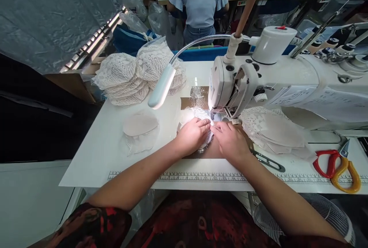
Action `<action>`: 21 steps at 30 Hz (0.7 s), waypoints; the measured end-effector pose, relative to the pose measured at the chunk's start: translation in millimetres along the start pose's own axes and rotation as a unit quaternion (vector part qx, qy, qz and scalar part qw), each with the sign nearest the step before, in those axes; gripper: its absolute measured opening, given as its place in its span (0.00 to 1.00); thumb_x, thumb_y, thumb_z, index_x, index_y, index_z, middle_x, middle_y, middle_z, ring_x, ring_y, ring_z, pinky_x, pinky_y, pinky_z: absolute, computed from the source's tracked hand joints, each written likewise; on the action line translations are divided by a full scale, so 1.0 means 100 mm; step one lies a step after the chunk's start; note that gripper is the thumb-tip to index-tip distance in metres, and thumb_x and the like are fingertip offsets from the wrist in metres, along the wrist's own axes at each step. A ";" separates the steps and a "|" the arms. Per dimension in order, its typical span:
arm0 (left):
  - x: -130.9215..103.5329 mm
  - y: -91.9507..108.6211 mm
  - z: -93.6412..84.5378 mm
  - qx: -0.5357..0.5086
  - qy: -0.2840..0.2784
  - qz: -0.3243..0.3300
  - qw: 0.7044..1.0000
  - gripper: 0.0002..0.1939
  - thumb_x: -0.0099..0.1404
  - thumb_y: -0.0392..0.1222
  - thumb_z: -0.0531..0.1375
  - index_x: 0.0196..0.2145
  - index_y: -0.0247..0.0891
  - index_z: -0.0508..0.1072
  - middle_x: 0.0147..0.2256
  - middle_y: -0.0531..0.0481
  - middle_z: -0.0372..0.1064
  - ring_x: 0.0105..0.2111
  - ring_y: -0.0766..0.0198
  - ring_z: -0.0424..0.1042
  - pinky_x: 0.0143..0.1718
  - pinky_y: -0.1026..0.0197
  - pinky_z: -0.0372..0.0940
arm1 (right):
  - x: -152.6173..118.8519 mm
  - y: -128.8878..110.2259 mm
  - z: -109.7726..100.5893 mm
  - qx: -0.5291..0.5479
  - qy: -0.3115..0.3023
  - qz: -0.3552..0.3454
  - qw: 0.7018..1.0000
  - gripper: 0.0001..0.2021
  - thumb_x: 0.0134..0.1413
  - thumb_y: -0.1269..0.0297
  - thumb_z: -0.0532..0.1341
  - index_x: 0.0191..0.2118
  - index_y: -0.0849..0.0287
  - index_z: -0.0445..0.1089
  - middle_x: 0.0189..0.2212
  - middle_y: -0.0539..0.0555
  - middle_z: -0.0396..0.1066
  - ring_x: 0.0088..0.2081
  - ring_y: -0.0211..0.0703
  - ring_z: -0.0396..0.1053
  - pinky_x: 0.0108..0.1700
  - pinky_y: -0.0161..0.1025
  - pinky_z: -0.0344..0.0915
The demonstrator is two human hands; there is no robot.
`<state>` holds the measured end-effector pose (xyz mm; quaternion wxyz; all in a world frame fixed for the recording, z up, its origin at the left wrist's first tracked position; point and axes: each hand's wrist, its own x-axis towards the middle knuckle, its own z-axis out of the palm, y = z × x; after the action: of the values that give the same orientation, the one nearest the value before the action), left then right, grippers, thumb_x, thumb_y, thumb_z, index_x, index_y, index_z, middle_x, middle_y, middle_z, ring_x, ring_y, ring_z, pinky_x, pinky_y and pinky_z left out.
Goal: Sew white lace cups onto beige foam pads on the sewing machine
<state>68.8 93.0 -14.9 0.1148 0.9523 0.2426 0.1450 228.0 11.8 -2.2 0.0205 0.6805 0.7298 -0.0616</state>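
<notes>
A white lace cup-shaped piece (188,114) lies beneath the needle area of a white sewing machine (221,83), brightly lit by its lamp. From the left, my left hand (194,135) presses on the lace, fingers together and closed at its edge near the needle. My right hand (231,140) meets it from the other side, fingertips pinching the same edge. The two hands' fingertips almost touch. Part of the lace is hidden under my fingers, and glare blurs its detail at the needle.
Stacked lace cups (123,79) stand at the back left, with pale fabric pieces (140,129) nearer. More lace pieces (276,129) lie right, beside red-and-yellow-handled scissors (339,167) and a dark green flat tool (268,161). A lamp (162,87) overhangs the table. A person (201,2) sits beyond.
</notes>
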 end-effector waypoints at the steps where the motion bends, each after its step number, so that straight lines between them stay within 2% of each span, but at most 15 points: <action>1: 0.02 -0.03 0.02 0.005 0.004 0.007 1.000 0.17 0.72 0.40 0.50 0.50 0.32 0.75 0.53 0.42 0.71 0.41 0.57 0.71 0.44 0.54 0.70 | 0.02 0.00 0.00 -0.003 -0.002 0.005 1.000 0.21 0.65 0.71 0.47 0.59 0.55 0.67 0.50 0.60 0.70 0.44 0.50 0.65 0.42 0.43 0.59; 5: 0.11 -0.17 0.06 0.003 0.021 0.037 0.999 0.17 0.72 0.40 0.50 0.49 0.32 0.75 0.52 0.41 0.72 0.41 0.57 0.72 0.42 0.54 0.70 | 0.08 0.01 0.02 -0.009 0.002 0.015 1.000 0.23 0.64 0.73 0.48 0.60 0.55 0.66 0.50 0.60 0.69 0.44 0.50 0.65 0.41 0.43 0.61; 10: 0.18 -0.26 0.05 -0.016 0.031 0.064 0.997 0.17 0.70 0.39 0.51 0.48 0.31 0.76 0.49 0.40 0.74 0.44 0.55 0.73 0.46 0.52 0.69 | 0.11 0.04 0.08 -0.010 0.029 0.019 0.999 0.24 0.62 0.73 0.49 0.60 0.53 0.66 0.48 0.59 0.70 0.42 0.50 0.66 0.37 0.42 0.60; 15: 0.19 -0.27 0.03 -0.026 0.010 0.040 0.999 0.18 0.70 0.39 0.51 0.50 0.33 0.75 0.51 0.40 0.73 0.46 0.55 0.72 0.46 0.52 0.67 | 0.09 0.04 0.09 0.001 0.029 0.013 1.000 0.25 0.59 0.75 0.50 0.60 0.54 0.66 0.46 0.60 0.70 0.39 0.49 0.66 0.35 0.42 0.58; 21: 0.20 -0.23 0.04 0.002 0.012 -0.012 1.000 0.18 0.71 0.40 0.50 0.52 0.33 0.73 0.52 0.39 0.72 0.44 0.56 0.70 0.45 0.52 0.65 | 0.06 0.05 0.11 0.011 0.052 -0.002 0.999 0.25 0.57 0.76 0.50 0.58 0.56 0.68 0.46 0.60 0.71 0.36 0.47 0.64 0.35 0.42 0.58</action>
<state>77.1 122.3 -20.9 0.1114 0.9479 0.2558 0.1540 232.3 17.1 -14.6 -0.0251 0.6813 0.7308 -0.0337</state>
